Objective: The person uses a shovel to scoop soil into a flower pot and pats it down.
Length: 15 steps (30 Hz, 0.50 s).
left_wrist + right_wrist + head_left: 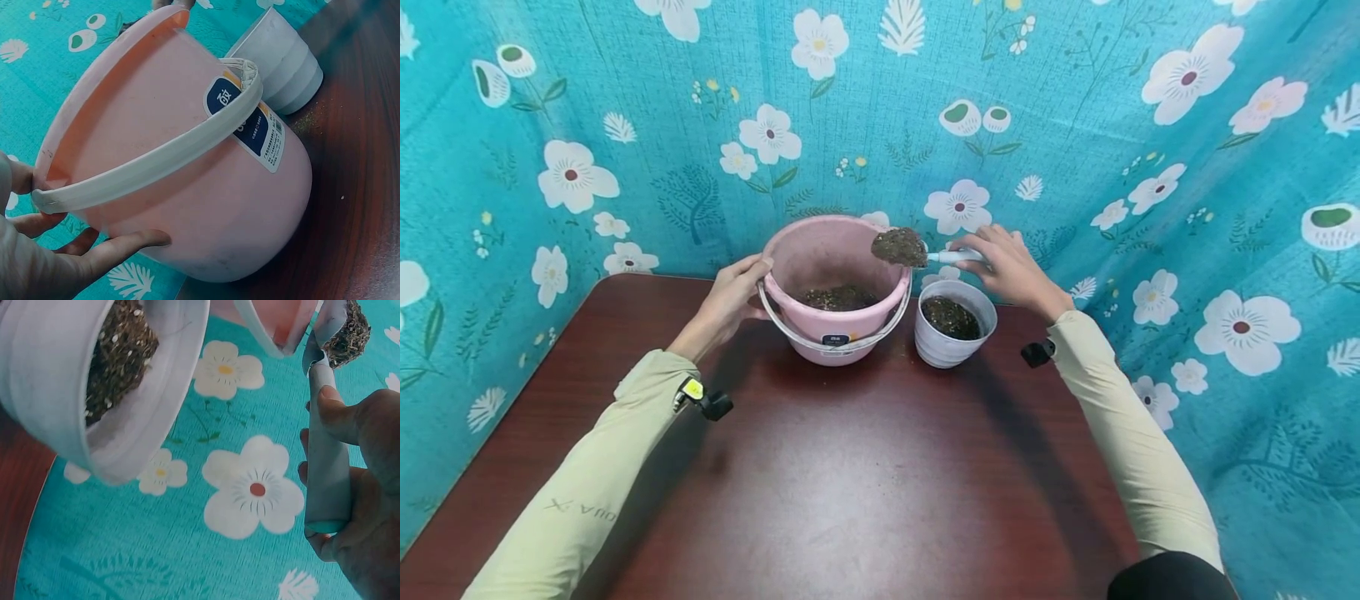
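Observation:
A pink bucket (805, 320) with a white bail handle (156, 159) stands on the table, dark soil (838, 297) in its bottom. The left hand (730, 296) holds the bucket's left rim, its thumb against the outer wall in the left wrist view. Gripped by its handle in the right hand (1011, 268) is a small garden trowel (328, 450). A heap of soil (900, 247) lies on the trowel's blade, over the bucket's right rim. Just below the right hand stands a white ribbed flowerpot (942, 354), partly filled with soil (950, 318).
The dark reddish-brown table (842, 492) stretches toward the viewer, with a few soil crumbs near the pot. A turquoise flowered curtain (865, 108) hangs close behind the bucket and pot and along both sides. Each wrist wears a small camera on a strap.

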Each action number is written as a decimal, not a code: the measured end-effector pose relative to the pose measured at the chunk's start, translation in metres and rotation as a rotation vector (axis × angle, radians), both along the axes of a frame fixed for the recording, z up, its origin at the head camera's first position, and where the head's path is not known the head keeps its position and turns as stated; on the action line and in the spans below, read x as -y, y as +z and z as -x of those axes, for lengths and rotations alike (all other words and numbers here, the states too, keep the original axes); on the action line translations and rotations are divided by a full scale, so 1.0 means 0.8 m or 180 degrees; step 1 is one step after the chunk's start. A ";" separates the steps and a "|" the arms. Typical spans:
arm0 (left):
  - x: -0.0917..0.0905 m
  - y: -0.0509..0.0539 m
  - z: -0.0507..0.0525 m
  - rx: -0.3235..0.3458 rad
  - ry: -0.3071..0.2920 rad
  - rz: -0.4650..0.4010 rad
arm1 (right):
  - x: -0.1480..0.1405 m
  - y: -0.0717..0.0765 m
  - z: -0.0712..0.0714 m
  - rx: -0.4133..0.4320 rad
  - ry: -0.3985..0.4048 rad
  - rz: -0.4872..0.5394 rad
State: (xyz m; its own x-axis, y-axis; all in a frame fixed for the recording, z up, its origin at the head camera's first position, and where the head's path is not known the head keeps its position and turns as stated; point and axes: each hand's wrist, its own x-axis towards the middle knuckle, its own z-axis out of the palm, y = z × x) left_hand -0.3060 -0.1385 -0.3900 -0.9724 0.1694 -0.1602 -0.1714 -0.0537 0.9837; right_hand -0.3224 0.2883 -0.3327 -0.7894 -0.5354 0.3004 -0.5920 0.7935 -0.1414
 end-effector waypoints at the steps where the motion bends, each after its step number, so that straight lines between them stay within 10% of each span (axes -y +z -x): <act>1: 0.000 0.000 0.000 0.0003 -0.0009 -0.0008 | -0.004 0.000 -0.001 0.0000 -0.0013 0.0002; 15: 0.001 0.001 0.000 0.0009 -0.0036 -0.0042 | -0.066 0.008 -0.011 0.0179 -0.0276 0.0145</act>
State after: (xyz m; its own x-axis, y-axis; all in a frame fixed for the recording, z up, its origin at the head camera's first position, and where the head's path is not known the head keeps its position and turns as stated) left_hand -0.3063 -0.1394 -0.3892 -0.9700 0.1825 -0.1608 -0.1750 -0.0647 0.9824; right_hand -0.3133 0.3413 -0.3263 -0.8485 -0.4510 0.2768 -0.5113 0.8334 -0.2097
